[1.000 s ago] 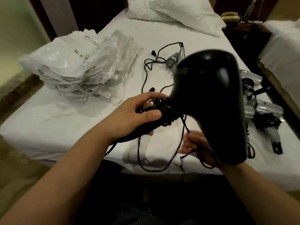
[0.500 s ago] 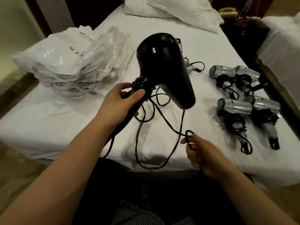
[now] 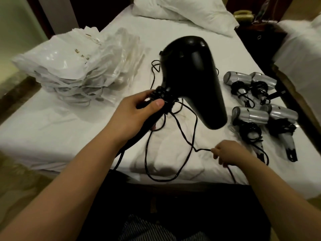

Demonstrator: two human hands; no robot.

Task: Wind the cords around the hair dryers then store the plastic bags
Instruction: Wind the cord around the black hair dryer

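Note:
My left hand (image 3: 137, 110) grips the handle of a black hair dryer (image 3: 192, 75) held above the bed, its barrel pointing down to the right. Several turns of black cord (image 3: 163, 96) are wound around the handle by my thumb. The loose cord (image 3: 189, 141) loops over the sheet to my right hand (image 3: 225, 152), which pinches it near the bed's front edge. Several silver hair dryers (image 3: 250, 115) with wound cords lie at the right. A heap of white plastic bags (image 3: 76, 66) sits at the left.
The white bed (image 3: 52, 133) fills the view, with pillows (image 3: 182, 9) at its head. A dark nightstand (image 3: 260, 35) with a phone stands at the back right, beside a second bed (image 3: 300, 49). More loose cord (image 3: 154, 66) lies behind the black dryer.
The black dryer has swung from close to the camera back over the bed and turned. My right hand has pulled the cord out to the right, away from the handle.

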